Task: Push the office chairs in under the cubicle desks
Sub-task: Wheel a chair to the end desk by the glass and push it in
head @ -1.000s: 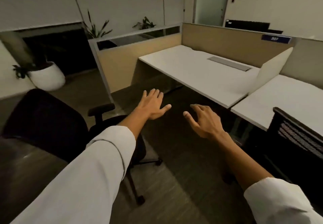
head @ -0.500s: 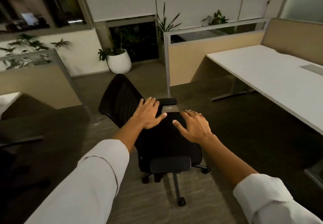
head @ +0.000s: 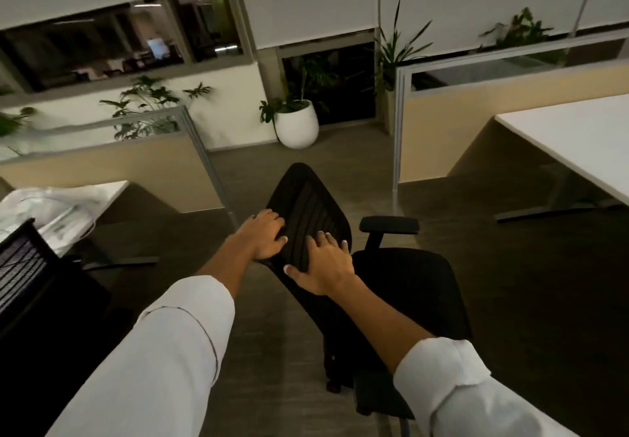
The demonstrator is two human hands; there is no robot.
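Note:
A black mesh office chair (head: 308, 200) stands in the aisle between two cubicles, its backrest toward me and its seat (head: 412, 283) to the right. My left hand (head: 267, 237) holds the left edge of the backrest. My right hand (head: 323, 266) lies on the mesh beside it, with the thumb hooked around the lower edge. A white cubicle desk (head: 578, 143) stands at the right with open floor under it, well apart from the chair. A second white desk (head: 102, 194) is at the left.
A second black mesh chair (head: 23, 266) sits at the lower left by the left desk, which carries crumpled white plastic (head: 51, 205). Beige cubicle partitions (head: 442, 109) flank the aisle. A white plant pot (head: 296, 123) stands on the floor at the far end.
My view has swung left and closer to the chair. Both hands have moved from hovering above the seat and armrest onto the chair's backrest and taken hold of it.

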